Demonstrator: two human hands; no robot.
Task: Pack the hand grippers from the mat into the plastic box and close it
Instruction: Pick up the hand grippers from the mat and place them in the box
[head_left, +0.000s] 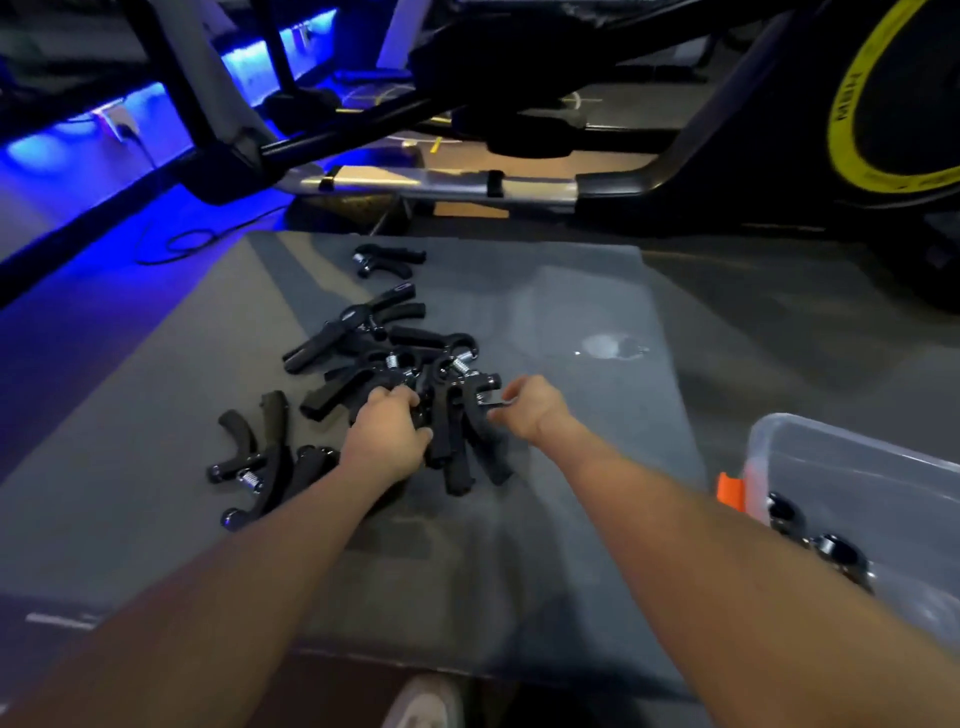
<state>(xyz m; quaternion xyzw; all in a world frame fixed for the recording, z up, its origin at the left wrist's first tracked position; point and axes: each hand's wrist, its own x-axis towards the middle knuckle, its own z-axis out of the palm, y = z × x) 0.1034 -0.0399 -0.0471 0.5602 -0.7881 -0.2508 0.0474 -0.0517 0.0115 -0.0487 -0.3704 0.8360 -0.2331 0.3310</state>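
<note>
**Both hands in the gripper pile; box off to the right**

Writing: the yellow ring on the black flywheel (857, 104) at upper right carries dark lettering, too blurred to read. No legible label on the hand grippers or the box.

Counts: one hand gripper lies alone (387, 260) at the far end of the grey mat (571, 312). A tangled central pile (384, 353) holds roughly eight to ten; overlap prevents an exact count. About three more lie in a near-left cluster (254, 457), partly hidden behind the left forearm. All are black with steel coil springs.

Hands: left hand (387, 434) reaches into the near edge of the pile, fingers curled round black handles there. Right hand (530, 408) pinches a small metal part of a gripper at the pile's right edge.

Box: the clear plastic box (857, 467) sits at the mat's right edge, well apart from the pile, with no lid on it. It has an orange clip (730, 491) on its near-left wall, and at least two grippers are visible inside (831, 551).

Surroundings: exercise-machine frames with a silver rail (431, 182) stand beyond the mat; blue strip light (104, 145) at upper left; a wet-looking patch (613, 345) on the mat right of the pile; a pale shoe (426, 701) at the bottom edge.
</note>
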